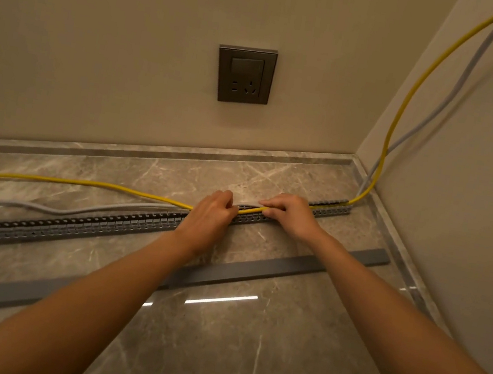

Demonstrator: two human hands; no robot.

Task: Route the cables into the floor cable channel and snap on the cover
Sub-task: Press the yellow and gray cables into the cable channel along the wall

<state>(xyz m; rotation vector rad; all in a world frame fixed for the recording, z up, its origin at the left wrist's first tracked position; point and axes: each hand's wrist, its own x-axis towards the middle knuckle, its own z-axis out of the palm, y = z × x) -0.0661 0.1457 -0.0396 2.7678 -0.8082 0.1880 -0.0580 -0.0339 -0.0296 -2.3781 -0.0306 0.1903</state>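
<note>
A grey slotted cable channel (79, 224) runs across the marble floor from the left edge to the right corner. A yellow cable (79, 183) and a grey cable (53, 208) come down the right wall and lie in the channel's right end. Left of my hands both cables lie loose on the floor behind the channel. My right hand (287, 213) pinches the yellow cable over the channel. My left hand (210, 216) grips the cables just to its left, fingers curled over the channel. The flat grey cover strip (290, 267) lies on the floor in front of the channel.
A dark wall socket (245, 75) sits on the back wall above the channel. The room corner and stone skirting (354, 163) close off the right end. Polished floor with light reflections stretches between me and the cover strip.
</note>
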